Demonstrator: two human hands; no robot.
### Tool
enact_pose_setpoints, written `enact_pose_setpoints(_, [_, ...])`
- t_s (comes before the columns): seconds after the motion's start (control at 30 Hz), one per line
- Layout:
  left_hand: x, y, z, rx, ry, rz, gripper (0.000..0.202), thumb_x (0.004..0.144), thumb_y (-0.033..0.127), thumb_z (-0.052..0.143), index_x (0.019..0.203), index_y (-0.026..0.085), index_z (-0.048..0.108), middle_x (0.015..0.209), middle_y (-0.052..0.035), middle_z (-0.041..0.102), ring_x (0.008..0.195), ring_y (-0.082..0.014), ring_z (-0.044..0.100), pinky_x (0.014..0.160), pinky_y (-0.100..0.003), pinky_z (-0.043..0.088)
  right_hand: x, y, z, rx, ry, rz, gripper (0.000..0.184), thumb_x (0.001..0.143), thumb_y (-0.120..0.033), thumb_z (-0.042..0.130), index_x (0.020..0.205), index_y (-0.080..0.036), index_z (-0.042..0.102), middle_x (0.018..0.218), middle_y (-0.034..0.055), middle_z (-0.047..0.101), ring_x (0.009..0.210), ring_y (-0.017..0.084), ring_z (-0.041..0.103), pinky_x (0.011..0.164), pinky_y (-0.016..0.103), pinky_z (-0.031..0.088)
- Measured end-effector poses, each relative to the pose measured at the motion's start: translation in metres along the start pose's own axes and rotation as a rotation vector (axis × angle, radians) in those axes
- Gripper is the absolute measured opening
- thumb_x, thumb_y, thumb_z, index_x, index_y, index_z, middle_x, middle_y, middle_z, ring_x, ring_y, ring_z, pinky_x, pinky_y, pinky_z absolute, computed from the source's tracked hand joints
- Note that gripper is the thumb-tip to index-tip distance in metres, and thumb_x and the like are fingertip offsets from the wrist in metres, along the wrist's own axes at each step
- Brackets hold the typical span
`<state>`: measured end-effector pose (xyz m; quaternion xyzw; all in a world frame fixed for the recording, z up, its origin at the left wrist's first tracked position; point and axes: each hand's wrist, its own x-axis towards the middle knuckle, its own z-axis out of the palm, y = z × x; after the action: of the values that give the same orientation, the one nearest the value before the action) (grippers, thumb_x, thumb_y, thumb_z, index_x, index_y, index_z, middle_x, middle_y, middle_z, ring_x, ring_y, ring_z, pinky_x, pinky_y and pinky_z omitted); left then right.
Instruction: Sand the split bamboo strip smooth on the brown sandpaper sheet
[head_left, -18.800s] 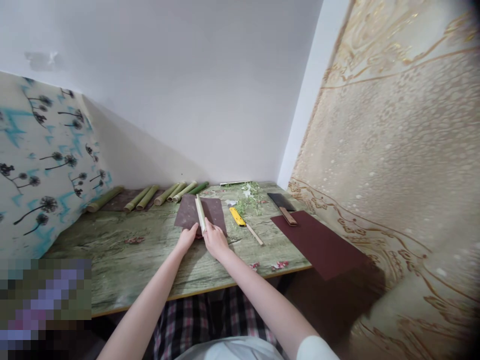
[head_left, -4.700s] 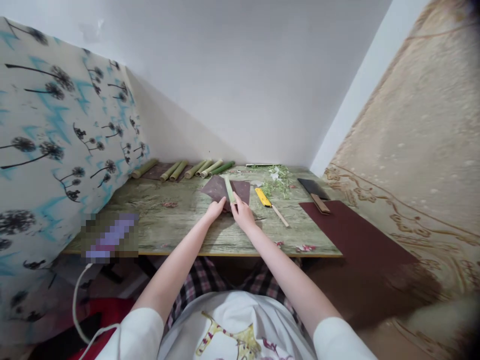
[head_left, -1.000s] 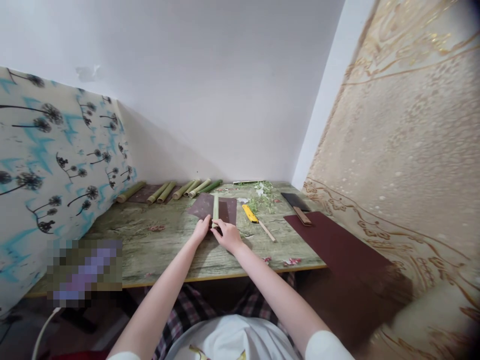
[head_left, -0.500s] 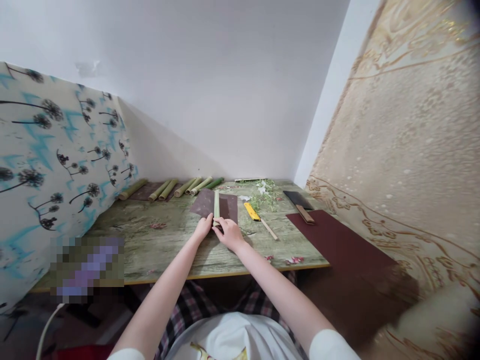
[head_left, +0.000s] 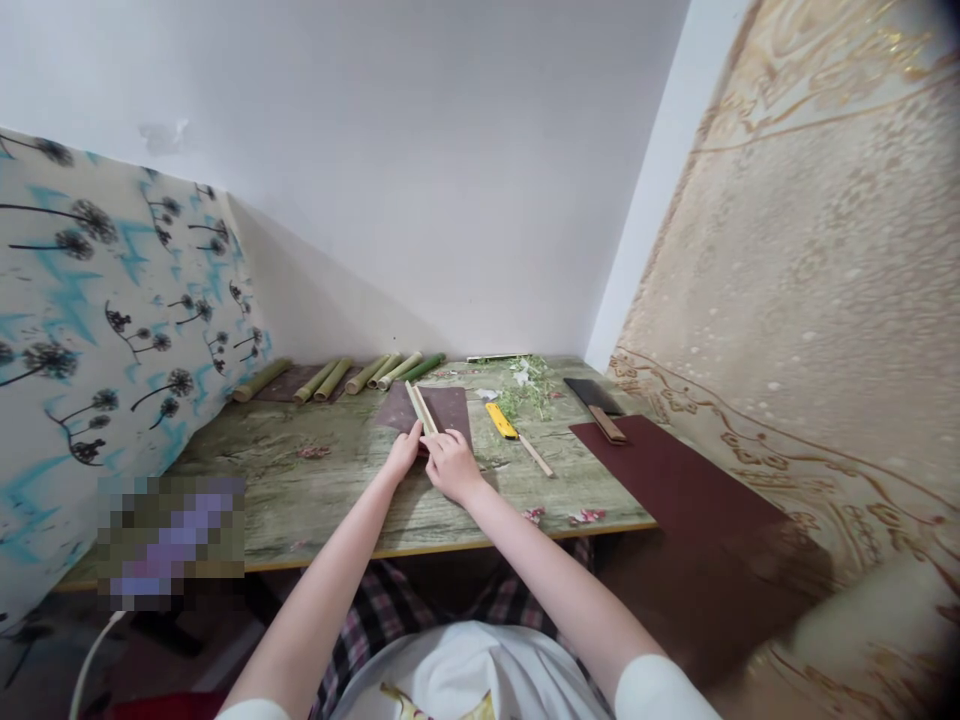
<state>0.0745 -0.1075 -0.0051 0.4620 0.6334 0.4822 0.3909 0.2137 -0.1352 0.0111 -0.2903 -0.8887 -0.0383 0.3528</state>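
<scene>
A split length of bamboo (head_left: 424,408) lies over a dark brown sheet (head_left: 452,402), tilted with its far end to the left. Two pale edges run along it with a darker groove between them. My left hand (head_left: 406,452) is closed around its near end from the left. From the right, my right hand (head_left: 451,464) grips the same end, fingers bent over it. The hands nearly touch each other and hide the near end. To the right of my right hand lie a yellow utility knife (head_left: 501,421) and a thin wooden stick (head_left: 536,456).
Several bamboo tubes (head_left: 324,380) lie along the back left, some on another brown sheet (head_left: 281,385). Green leafy scraps (head_left: 529,388) are scattered at the back right. A cleaver (head_left: 592,395) with a wooden handle rests by a maroon sheet (head_left: 660,470) overhanging the table edge.
The bamboo has turned so its far end points left, and its two edges now show. My right hand has shifted slightly and its fingers have closed further over it.
</scene>
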Motion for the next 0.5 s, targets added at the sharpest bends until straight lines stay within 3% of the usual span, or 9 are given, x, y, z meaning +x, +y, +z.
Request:
enact_pose_setpoints(0.17, [0.0,0.0,-0.002,0.02,0.031,-0.014,0.043,0.071,0.049,0.046,0.082,0.012,0.065,0.053,-0.0029,0.061,0.057,-0.0159,0.059,0.053,-0.022,0.043,-0.004,-0.003,0.001,-0.026,-0.062,-0.08,0.061,0.071,-0.014,0.043,0.13,-0.014,0.028,0.105,0.01,0.055,0.103,0.02,0.044,0.099,0.041,0.016])
enact_pose_setpoints(0.3, [-0.002,0.001,-0.001,0.024,0.049,-0.013,0.04,0.07,0.046,0.049,0.071,0.008,0.063,0.055,-0.0055,0.06,0.054,-0.0151,0.057,0.048,-0.021,0.04,0.001,-0.007,-0.007,0.004,-0.059,-0.058,0.061,0.073,-0.02,0.047,0.13,-0.015,0.028,0.105,0.0096,0.055,0.102,0.021,0.045,0.099,0.044,0.015])
enact_pose_setpoints(0.37, [-0.002,0.0,0.001,0.06,0.068,-0.03,0.039,0.071,0.044,0.047,0.062,0.009,0.061,0.051,-0.0066,0.059,0.052,-0.0159,0.056,0.046,-0.022,0.039,0.01,-0.01,-0.032,0.058,0.007,-0.018,0.052,0.076,-0.023,0.045,0.127,-0.019,0.034,0.108,0.0082,0.054,0.101,0.021,0.046,0.098,0.043,0.02])
enact_pose_setpoints(0.5, [0.001,-0.002,0.003,0.151,0.138,-0.063,0.037,0.072,0.043,0.044,0.053,0.013,0.056,0.051,-0.0083,0.058,0.052,-0.0177,0.056,0.045,-0.023,0.038,0.029,-0.013,-0.114,0.247,0.329,0.105,0.037,0.087,-0.025,0.033,0.124,-0.022,0.035,0.117,0.0071,0.047,0.105,0.017,0.045,0.091,0.037,0.035])
